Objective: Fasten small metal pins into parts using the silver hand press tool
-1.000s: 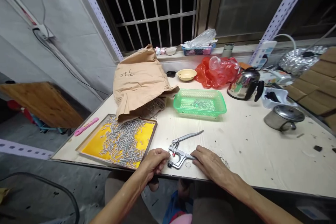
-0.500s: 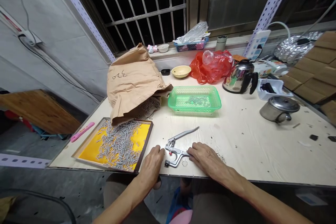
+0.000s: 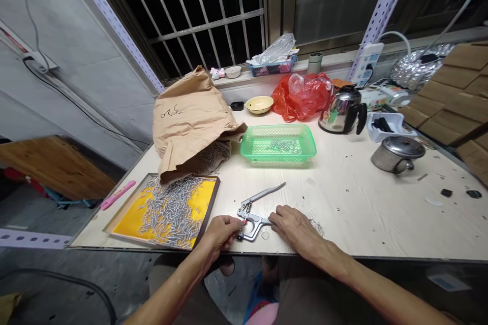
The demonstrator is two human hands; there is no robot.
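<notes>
A pair of grey snap-fastener pliers lies on the table near its front edge, with the upper handle raised on a spring and a C-shaped jaw that has a red tip. My left hand is closed, thumb and fingertips pinched at the jaw's open end; whatever they hold is too small to see. The lower handle's end is under the fingers of my right hand, which rests on the table, closed on it. Left of my left hand, a shallow tray with a yellow bottom holds a heap of small silvery spring-like pieces.
A green plastic basket with a few metal pieces stands beyond the pliers. A brown paper bag spills similar pieces beside the tray. A kettle, a lidded metal mug and a red plastic bag stand farther back.
My left hand has shifted right, its fingertips now reaching the jaw of the pliers. My right hand stays at the handle. The view has shifted slightly.
</notes>
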